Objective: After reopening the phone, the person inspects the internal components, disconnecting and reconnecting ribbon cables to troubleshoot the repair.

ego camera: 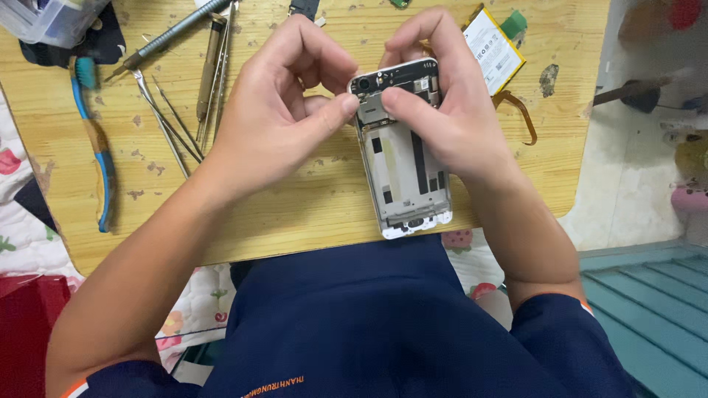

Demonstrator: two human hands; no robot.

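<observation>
While the opened phone (404, 166) hangs over the wooden board's (295, 206) near edge, both hands grip its top end: left hand (276, 118) and right hand (450, 110) pinch the camera area with thumbs. Tweezers (166, 121) and a toothbrush (96, 147) lie left; a loose battery (494, 48) rests at the far right.

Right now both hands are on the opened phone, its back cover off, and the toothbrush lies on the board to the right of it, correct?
Not quite. The head view shows the toothbrush lying on the wooden board to the left of the opened phone, not the right. The rest holds: the left hand and the right hand are both on the phone, whose back cover is off.
</observation>
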